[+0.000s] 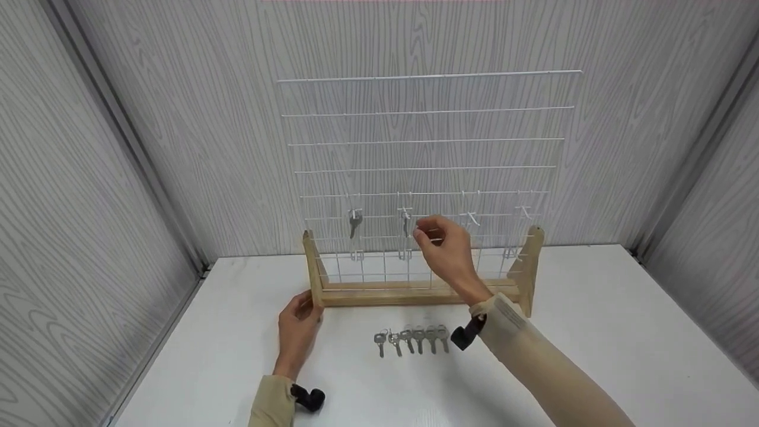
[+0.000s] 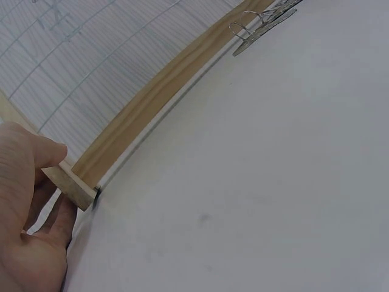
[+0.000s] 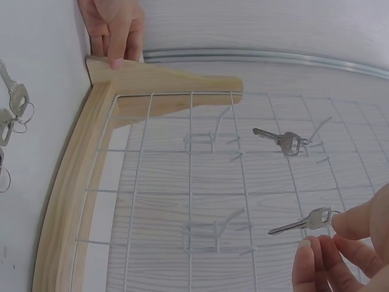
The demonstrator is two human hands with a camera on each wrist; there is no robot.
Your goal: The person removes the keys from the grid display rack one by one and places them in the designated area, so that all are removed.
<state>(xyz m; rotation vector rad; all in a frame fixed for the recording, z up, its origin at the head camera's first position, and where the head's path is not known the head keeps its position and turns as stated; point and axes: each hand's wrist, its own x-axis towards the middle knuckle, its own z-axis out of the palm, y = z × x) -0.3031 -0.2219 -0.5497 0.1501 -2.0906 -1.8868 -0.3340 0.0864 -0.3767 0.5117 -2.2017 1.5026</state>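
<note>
My left hand [image 1: 296, 329] grips the left upright of a wooden stand [image 1: 391, 298] low down, thumb on one side and fingers on the other in the left wrist view. A white wire grid [image 1: 424, 142] rises from this stand. Two silver keys hang on hooks in one row of it: a left key [image 1: 355, 225] and a second key [image 3: 301, 222]. Beside the second key is my right hand [image 1: 449, 252], thumb and fingers bent but apart. In the right wrist view a fingertip lies by that key's ring; whether they touch is unclear.
Several loose keys [image 1: 419, 338] with rings lie in a row on the white table [image 1: 237, 362], in front of the stand. Bare hooks [image 1: 471, 218] jut from the grid further right, and others [image 1: 356, 255] sit lower. A patterned wall [image 1: 178, 118] stands behind.
</note>
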